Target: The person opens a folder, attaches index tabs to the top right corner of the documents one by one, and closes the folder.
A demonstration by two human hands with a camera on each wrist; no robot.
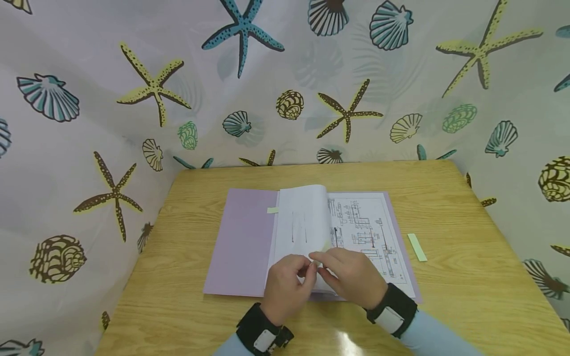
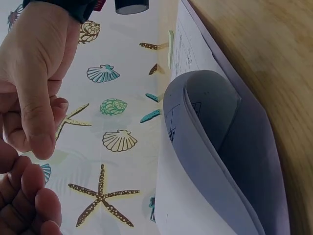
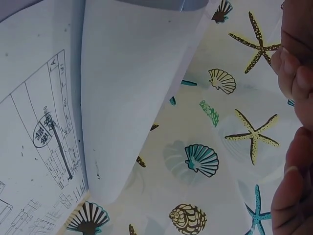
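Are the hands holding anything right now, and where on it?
Both the left hand and right hand meet at the bottom edge of a curled page in the open booklet. The actual pinch cannot be told.

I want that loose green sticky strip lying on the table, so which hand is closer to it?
Right. The right hand sits on the booklet's lower edge, nearer the green strip; the left hand lies farther left.
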